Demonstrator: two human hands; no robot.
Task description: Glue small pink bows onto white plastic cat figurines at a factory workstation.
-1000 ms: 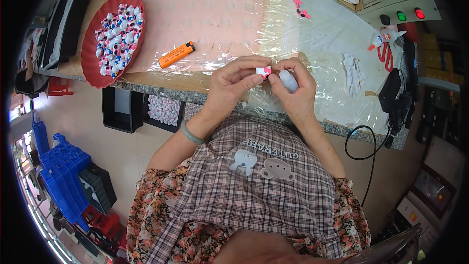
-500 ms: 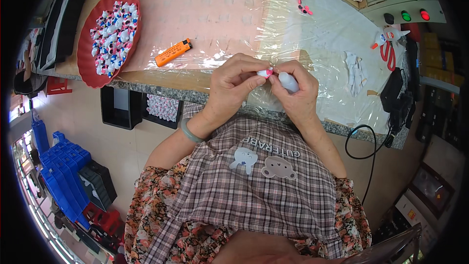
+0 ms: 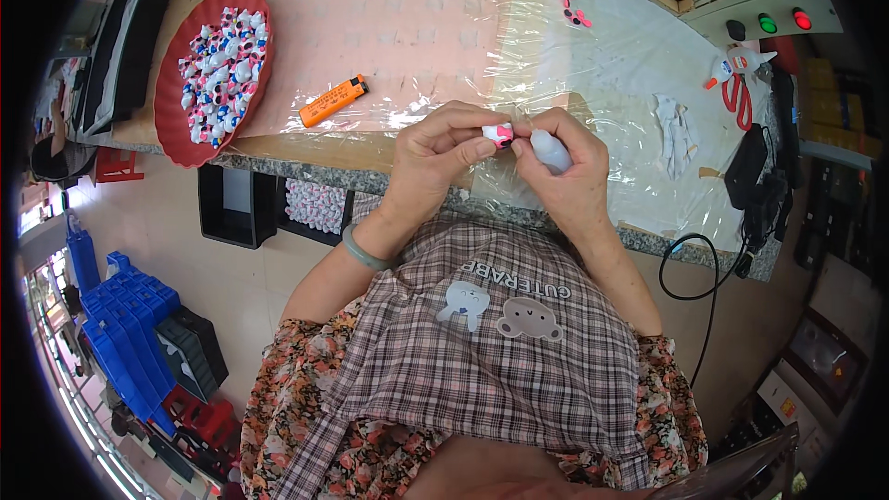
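Between the fingertips of my left hand [image 3: 443, 153] is a small white figurine [image 3: 497, 133] with pink and black parts. A small translucent squeeze bottle [image 3: 553, 154] rests in my right hand [image 3: 576, 162], gripped by the fingers. My two hands almost meet above the table's near edge, the right fingertips close beside the figurine; whether they touch it is hard to see. To the left lies an orange lighter [image 3: 334, 101]. Several pink bow-like pieces [image 3: 572, 6] are scattered farther off on the plastic sheet.
A red scalloped tray [image 3: 258, 83] heaped with figurines stands at the left. Red-handled scissors [image 3: 737, 100], a crumpled white cloth [image 3: 676, 135] and a black cable [image 3: 690, 297] are at the right. Below the table edge, a black bin [image 3: 236, 208] sits beside a box of small figurines [image 3: 313, 203].
The figurine has turned in my left fingers, so more of its pink and black side shows. Both hands have shifted only slightly; the whole view has moved a little.
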